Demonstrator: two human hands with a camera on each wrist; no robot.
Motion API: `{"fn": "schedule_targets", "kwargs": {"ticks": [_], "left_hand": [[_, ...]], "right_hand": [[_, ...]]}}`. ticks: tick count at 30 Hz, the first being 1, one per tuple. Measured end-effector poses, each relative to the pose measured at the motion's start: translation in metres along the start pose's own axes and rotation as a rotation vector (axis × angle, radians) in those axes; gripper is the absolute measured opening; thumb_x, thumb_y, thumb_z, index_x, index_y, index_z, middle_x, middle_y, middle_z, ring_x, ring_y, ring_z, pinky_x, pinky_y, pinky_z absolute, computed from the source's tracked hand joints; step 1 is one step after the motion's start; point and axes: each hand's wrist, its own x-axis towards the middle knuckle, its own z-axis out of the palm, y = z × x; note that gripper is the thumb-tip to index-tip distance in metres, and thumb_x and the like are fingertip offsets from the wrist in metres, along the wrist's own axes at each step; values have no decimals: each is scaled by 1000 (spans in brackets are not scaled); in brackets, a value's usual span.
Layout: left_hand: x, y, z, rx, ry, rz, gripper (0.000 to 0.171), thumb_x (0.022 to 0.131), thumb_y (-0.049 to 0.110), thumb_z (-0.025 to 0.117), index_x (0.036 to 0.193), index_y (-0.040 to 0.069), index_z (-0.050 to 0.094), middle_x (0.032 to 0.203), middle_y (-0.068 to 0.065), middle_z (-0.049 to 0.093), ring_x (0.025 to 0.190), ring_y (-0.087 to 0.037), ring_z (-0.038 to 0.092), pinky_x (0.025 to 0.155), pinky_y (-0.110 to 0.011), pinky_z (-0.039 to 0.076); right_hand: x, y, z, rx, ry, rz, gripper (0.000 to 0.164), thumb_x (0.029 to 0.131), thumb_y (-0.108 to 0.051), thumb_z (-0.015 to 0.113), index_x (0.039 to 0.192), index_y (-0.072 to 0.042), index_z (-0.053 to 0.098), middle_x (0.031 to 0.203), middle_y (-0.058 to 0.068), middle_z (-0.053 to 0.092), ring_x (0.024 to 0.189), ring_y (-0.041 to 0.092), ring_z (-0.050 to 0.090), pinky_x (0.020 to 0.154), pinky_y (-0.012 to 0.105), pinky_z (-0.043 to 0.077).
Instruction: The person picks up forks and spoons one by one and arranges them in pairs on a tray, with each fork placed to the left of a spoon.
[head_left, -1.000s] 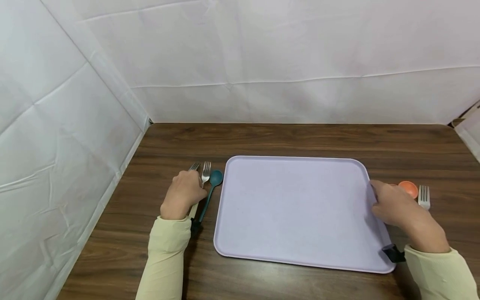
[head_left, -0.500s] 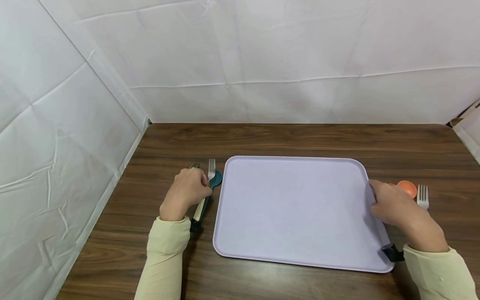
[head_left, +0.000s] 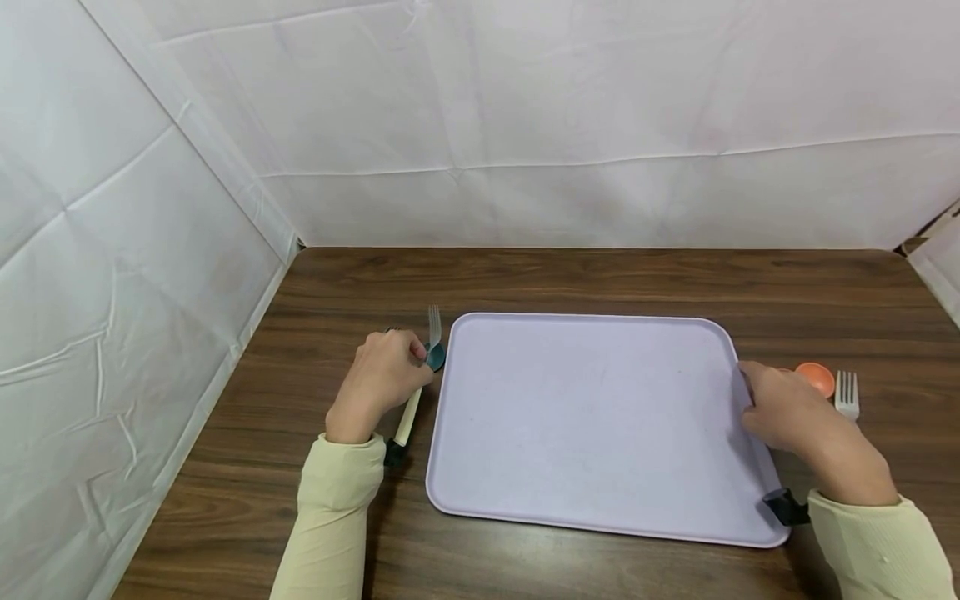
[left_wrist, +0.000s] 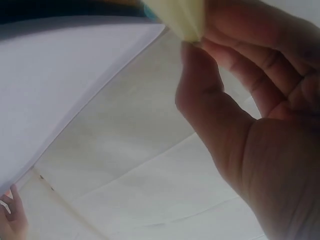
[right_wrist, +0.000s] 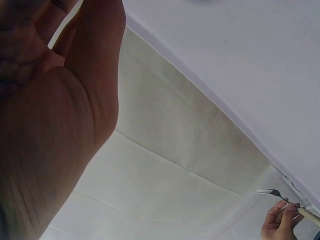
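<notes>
My left hand (head_left: pixel 378 379) pinches a fork (head_left: pixel 435 323) with metal tines and a cream handle between thumb and fingers, at the left of a pale lilac tray (head_left: pixel 592 417). In the left wrist view the cream handle (left_wrist: pixel 184 17) shows at the thumb tip. Beyond the fork's neck lies a teal spoon (head_left: pixel 436 358), its handle mostly hidden. Tine tips of a second fork peek out behind the hand. My right hand (head_left: pixel 795 408) grips the tray's right rim, fingertips at the edge; part of that grasp is out of the right wrist view.
Right of the right hand lie an orange spoon (head_left: pixel 815 379) and another fork (head_left: pixel 847 394), both partly hidden by the hand. White sheeting (head_left: pixel 525 125) hangs behind and left of the dark wooden table (head_left: pixel 600 279).
My left hand has raised the cream-handled fork from beside the teal spoon and shifted it right and away, across the spoon. The right hand and tray have stayed put.
</notes>
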Motion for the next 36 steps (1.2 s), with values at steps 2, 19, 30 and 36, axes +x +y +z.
{"fn": "schedule_targets", "kwargs": {"ticks": [2, 19, 30, 36], "left_hand": [[0, 2, 0, -17, 6, 4, 13, 75, 12, 66, 86, 6, 66, 69, -2, 60, 56, -15, 52, 51, -29, 43], [3, 11, 11, -10, 14, 93, 11, 71, 10, 67, 82, 8, 68, 59, 5, 59, 54, -9, 54, 72, -36, 43], [4, 15, 16, -24, 31, 90, 12, 69, 8, 68, 81, 9, 68, 58, 4, 59, 52, -9, 53, 50, -26, 42], [6, 17, 19, -5, 18, 59, 13, 68, 11, 67, 82, 11, 68, 56, 5, 57, 52, -11, 52, 49, -28, 41]], "right_hand": [[0, 0, 0, 5, -6, 6, 59, 69, 3, 58, 121, 24, 39, 102, 40, 53, 94, 52, 52, 76, 59, 42], [0, 2, 1, -22, 13, -23, 58, 68, 2, 57, 119, 23, 40, 107, 42, 50, 97, 55, 49, 78, 61, 40], [0, 1, 0, -17, -1, -16, 59, 70, 2, 58, 121, 24, 38, 111, 44, 47, 101, 56, 46, 82, 62, 38], [0, 0, -1, -10, -9, 3, 60, 70, 2, 59, 122, 24, 37, 111, 44, 46, 101, 56, 47, 81, 62, 39]]}}
